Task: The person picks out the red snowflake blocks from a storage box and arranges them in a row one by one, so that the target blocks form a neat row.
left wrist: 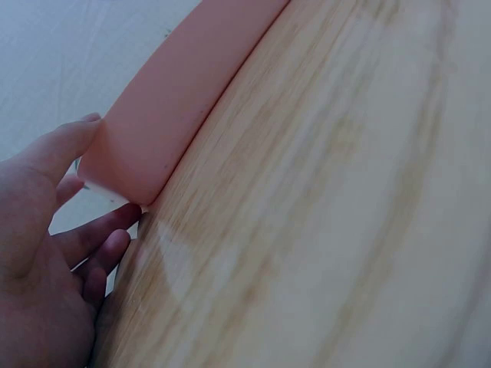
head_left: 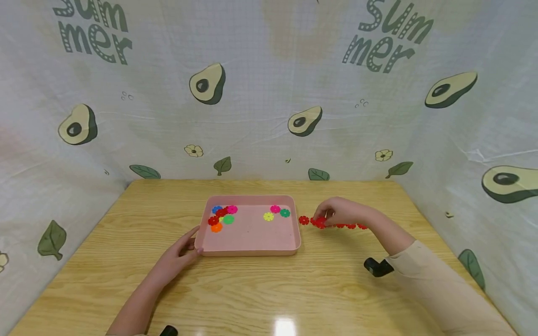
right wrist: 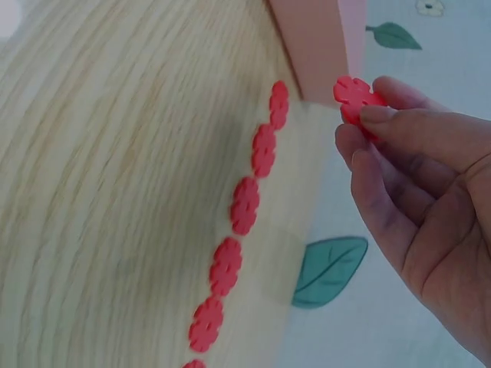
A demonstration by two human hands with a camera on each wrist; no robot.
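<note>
My right hand (head_left: 341, 212) pinches a red flower-shaped plastic disc (right wrist: 355, 98) between thumb and fingers, raised above the table beside the tray. Below it, several matching red discs (right wrist: 245, 205) lie in a line on the wood, running right from the tray's right side. In the head view the right hand covers part of this line. The pink tray (head_left: 248, 238) sits flat on the table. At its front left corner my left hand (head_left: 178, 257) holds it, thumb at the rim and fingers along the side and lower edge.
Inside the tray, a cluster of discs, among them a green one (head_left: 229, 219) and an orange one (head_left: 216, 227), lies at the left. A yellow disc (head_left: 268, 216), a pink one (head_left: 275, 209) and a dark green one (head_left: 285, 213) lie at the right. A printed cloth (head_left: 252, 154) surrounds the table.
</note>
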